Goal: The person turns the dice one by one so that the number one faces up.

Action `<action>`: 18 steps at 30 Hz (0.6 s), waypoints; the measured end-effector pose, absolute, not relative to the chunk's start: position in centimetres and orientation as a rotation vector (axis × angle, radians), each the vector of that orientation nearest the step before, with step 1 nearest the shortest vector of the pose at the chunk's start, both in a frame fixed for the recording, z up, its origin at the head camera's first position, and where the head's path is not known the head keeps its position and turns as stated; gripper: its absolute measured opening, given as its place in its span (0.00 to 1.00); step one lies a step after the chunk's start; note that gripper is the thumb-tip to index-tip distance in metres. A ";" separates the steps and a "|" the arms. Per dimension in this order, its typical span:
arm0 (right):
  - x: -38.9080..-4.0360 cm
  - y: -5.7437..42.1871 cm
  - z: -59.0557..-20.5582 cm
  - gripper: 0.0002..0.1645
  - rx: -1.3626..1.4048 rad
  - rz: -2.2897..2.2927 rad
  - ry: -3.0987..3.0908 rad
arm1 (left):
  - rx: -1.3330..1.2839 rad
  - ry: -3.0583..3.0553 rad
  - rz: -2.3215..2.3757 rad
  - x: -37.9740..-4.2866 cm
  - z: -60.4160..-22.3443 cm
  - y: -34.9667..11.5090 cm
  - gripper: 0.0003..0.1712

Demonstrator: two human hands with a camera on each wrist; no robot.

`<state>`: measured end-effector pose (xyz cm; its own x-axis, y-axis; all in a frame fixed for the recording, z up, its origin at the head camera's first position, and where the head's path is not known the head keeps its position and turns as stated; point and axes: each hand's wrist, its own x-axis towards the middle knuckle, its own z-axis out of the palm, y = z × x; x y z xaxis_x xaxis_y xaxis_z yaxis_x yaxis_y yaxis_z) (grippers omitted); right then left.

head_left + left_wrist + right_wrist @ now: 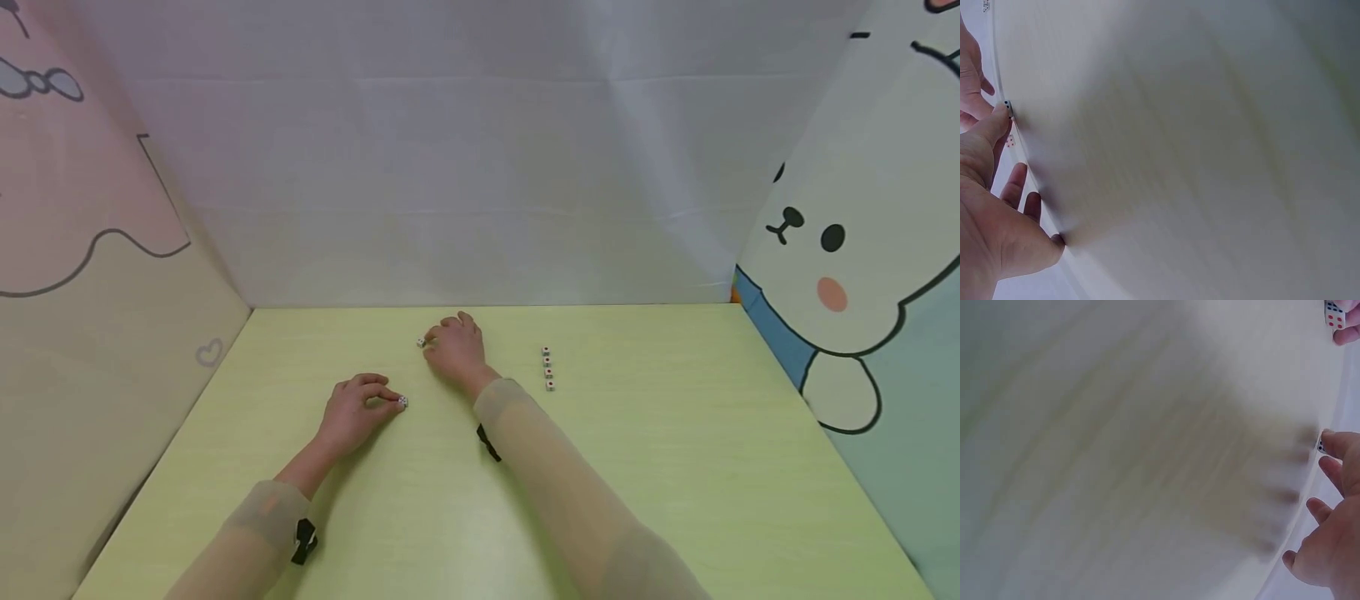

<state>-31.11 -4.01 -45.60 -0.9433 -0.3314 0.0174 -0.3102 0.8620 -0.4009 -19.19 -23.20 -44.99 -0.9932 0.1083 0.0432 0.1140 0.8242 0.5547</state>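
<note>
My left hand (pixel 358 412) pinches a small white die (pixel 402 402) between thumb and fingertips, low over the table. In the left wrist view, that die (pixel 1008 109) shows at the thumb's tip. Farther back and to the right, my right hand (pixel 456 346) holds another die (pixel 421 342) at its thumb and finger ends. The right wrist view shows this die (pixel 1320 442) partly covered by a digit, while the other fingers spread near the tabletop. Right of the right hand, several dice (pixel 548 373) stand in a spaced row running front to back, red dots upward.
The pale yellow-green table (pixel 675 467) ends at a white cloth wall (pixel 480 192) behind. Printed side panels stand left (pixel 112 375) and right (pixel 847 308) with cartoon drawings. My right forearm (pixel 577 492) crosses the table left of the dice row.
</note>
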 end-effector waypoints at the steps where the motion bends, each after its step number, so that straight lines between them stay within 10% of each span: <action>1: -31.2 -4.0 -45.7 0.20 -0.506 -0.645 2.976 | -0.180 -2.992 -0.915 -19.2 -45.0 -23.2 0.10; 18: -30.8 -5.1 -45.6 0.15 -0.357 -0.660 3.077 | -0.179 -3.001 -0.921 -19.0 -45.0 -23.1 0.10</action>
<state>-30.80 -5.12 -45.65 -0.9743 -0.2138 0.0717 -0.2244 0.8877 -0.4021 -19.01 -23.06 -45.03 -0.9935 0.1093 0.0304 0.1075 0.8221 0.5591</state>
